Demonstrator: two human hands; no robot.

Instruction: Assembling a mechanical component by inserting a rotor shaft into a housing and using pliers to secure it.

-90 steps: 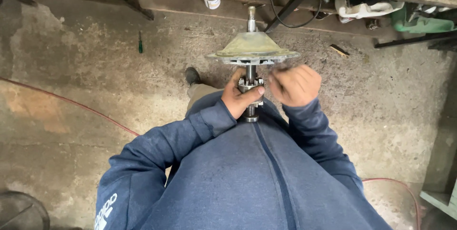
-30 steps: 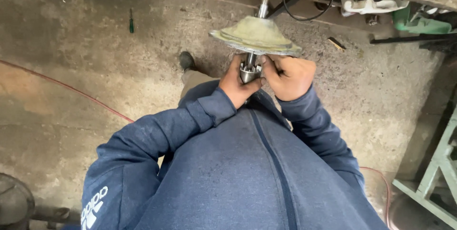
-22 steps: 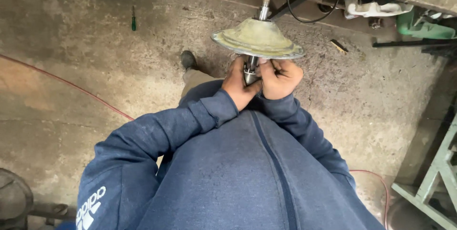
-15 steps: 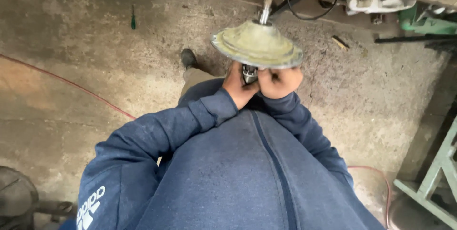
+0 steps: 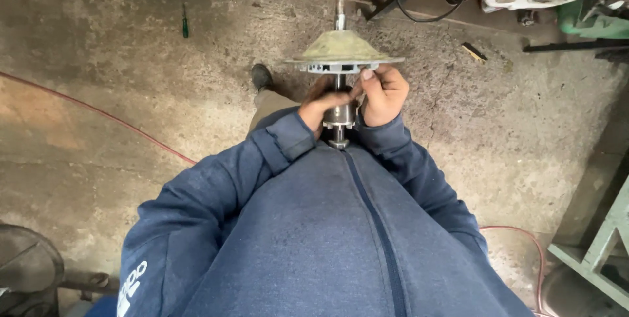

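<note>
I hold a metal shaft assembly (image 5: pixel 340 51) upright in front of my chest: a dirty greenish dome-shaped disc with a grey rim on top and a steel shaft through its middle. My left hand (image 5: pixel 321 106) wraps the steel hub below the disc. My right hand (image 5: pixel 381 94) grips the same hub from the right, thumb up against the rim's underside. The shaft's lower end rests near my blue zip sweatshirt. Part of the hub is hidden by my fingers.
Stained concrete floor all around. A green-handled screwdriver (image 5: pixel 185 22) lies far left. A red cable (image 5: pixel 98 112) crosses the floor at left. A black shoe (image 5: pixel 262 76) shows below the disc. Dark beams and cables run along the top; a pale green frame (image 5: pixel 599 251) stands at right.
The disc was tilted toward me and is now level with the shaft upright. Both hands stayed on the hub; my right thumb has come up under the rim.
</note>
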